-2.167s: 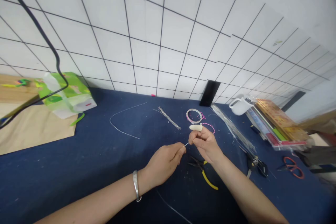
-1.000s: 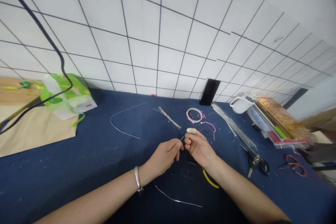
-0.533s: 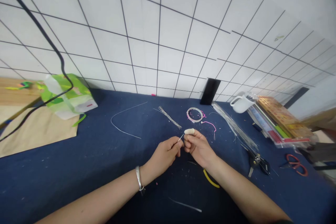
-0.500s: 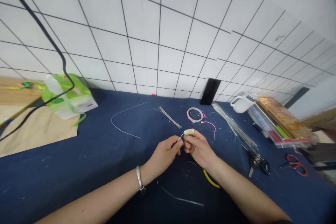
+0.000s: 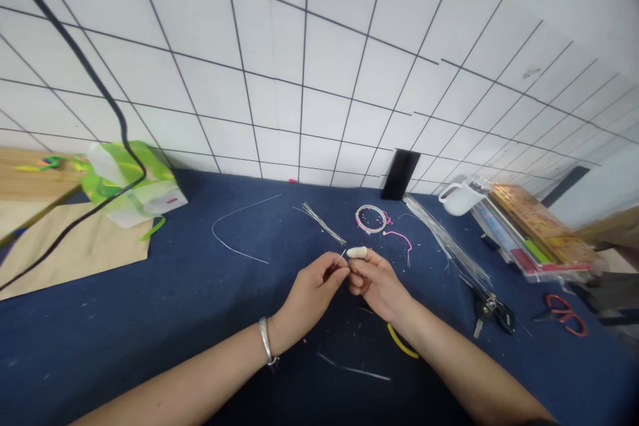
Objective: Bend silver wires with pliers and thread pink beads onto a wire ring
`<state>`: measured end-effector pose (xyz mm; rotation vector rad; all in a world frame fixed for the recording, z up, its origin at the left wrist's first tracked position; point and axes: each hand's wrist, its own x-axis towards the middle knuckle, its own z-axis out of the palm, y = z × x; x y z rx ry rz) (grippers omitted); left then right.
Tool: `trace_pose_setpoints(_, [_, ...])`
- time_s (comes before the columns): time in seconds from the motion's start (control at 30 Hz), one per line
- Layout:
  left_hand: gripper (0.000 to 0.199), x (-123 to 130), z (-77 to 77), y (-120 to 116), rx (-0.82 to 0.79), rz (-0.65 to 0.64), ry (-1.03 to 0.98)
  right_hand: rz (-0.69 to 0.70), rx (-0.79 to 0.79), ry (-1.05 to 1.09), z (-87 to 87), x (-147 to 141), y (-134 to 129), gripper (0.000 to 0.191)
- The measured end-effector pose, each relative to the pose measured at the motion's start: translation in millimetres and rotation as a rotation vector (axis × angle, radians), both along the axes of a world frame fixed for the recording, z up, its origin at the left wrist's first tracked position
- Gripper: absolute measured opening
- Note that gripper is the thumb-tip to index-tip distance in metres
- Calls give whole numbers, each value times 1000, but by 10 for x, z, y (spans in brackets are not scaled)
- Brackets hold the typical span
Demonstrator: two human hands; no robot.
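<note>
Over the dark blue tabletop (image 5: 200,306), a person's two bare hands are practically touching, with a thin wire (image 5: 343,256) poking up right between the fingertips. So call that meeting spot the middle of the clock. The left hand (image 5: 314,283) comes in from about 8 o'clock, thumb and index narrowed into a pinch that looks to have the wire in it. The right hand (image 5: 377,283) comes in from roughly 4, with a white finger cover (image 5: 357,253) on one finger. Its fingers are bunched in close too, but honestly can't tell if they've got the wire or just sit against it.

Judging by that, the step in hand looks like fiddly fingertip stuff at the wire's end. Neither hand has a tool: the yellow-handled pliers (image 5: 402,342) lie around 5 o'clock, partly hidden under the right forearm (image 5: 464,353). The next move probably calls for a steady left pinch and small, careful nudges from the right fingers, since wire that thin likely bends easily.

Nearby, a bundle of short wires (image 5: 324,223) lies at 11 o'clock, a ring (image 5: 357,218) at 1 and some pink string (image 5: 404,237) at 2. Down at 6 another strand (image 5: 347,368) shows; no telling whether it's the same piece. Farther off, scissors (image 5: 563,315) sit between 3 and 4.
</note>
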<state>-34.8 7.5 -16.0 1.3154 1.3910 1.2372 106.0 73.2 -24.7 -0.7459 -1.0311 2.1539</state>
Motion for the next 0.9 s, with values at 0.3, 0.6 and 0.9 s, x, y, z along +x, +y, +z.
trace_pose_setpoints(0.3, [6,-19,-54,13,97,61,94,25,37,-25,-14,-25,-70,25])
trace_pose_setpoints(0.6, [30,-61,57,-48,58,26,59,-13,23,41,100,24,6,26])
trace_pose_setpoints(0.9, [36,-24,50,-69,18,-191,254,46,81,20,176,81,80,28])
